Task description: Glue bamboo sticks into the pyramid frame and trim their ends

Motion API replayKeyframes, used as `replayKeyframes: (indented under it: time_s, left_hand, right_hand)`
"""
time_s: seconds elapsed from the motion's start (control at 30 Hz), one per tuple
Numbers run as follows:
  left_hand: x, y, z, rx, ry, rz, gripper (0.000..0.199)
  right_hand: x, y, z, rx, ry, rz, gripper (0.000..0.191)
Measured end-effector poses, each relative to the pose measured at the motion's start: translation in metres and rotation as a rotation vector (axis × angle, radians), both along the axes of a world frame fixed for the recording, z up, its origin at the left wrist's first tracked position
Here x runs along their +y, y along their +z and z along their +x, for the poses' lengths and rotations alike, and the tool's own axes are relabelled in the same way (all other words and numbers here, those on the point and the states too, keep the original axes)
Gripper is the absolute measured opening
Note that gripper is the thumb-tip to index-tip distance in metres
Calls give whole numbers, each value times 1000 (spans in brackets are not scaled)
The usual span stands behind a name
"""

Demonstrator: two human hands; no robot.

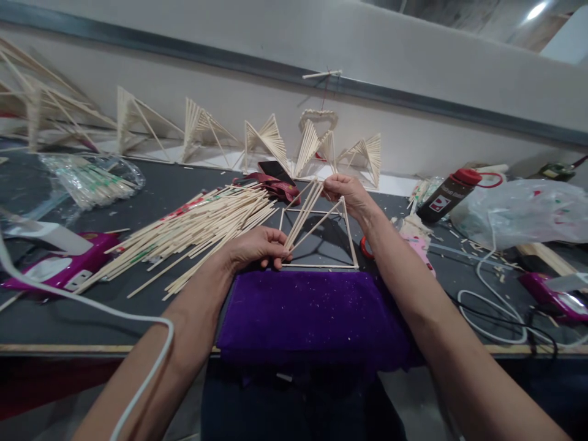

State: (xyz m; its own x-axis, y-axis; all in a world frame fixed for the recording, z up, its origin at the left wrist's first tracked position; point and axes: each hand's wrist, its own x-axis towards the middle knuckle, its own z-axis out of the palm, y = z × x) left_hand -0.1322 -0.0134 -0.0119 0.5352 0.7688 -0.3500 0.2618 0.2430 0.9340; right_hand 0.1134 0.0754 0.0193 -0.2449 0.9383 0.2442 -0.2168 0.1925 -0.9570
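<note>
A small frame of thin wooden sticks (350, 236) stands on the dark table behind a purple cloth (303, 306). Several slanted sticks fan across its left side. My left hand (264, 247) pinches the lower end of these slanted sticks at the frame's front left corner. At their upper end, my right hand (344, 188) has its fingers closed round the top of the sticks. A large pile of loose sticks (206, 223) lies just left of the frame.
Finished stick models (264, 139) line the wall. A dark bottle with a red lid (448, 195) and a plastic bag (542, 208) are at the right. Magenta devices (68, 260) sit at both sides, with white cables. A black phone (276, 173) lies behind the pile.
</note>
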Motion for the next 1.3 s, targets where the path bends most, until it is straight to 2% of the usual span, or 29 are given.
replayKeyframes:
  time_s: [0.37, 0.7, 0.97, 1.3]
  left_hand:
    - [1, -2, 0, 24, -26, 8, 23]
    - [-2, 0, 1, 0, -10, 5, 21]
    - [-3, 0, 3, 4, -7, 31, 23]
    - [-3, -1, 5, 27, -39, 48, 23]
  right_hand:
    - [1, 4, -2, 46, 90, -114, 38]
    - [1, -2, -2, 63, 119, -38, 33]
    - [-5, 6, 0, 13, 81, -73, 36]
    - [-10, 6, 1, -37, 38, -29, 37]
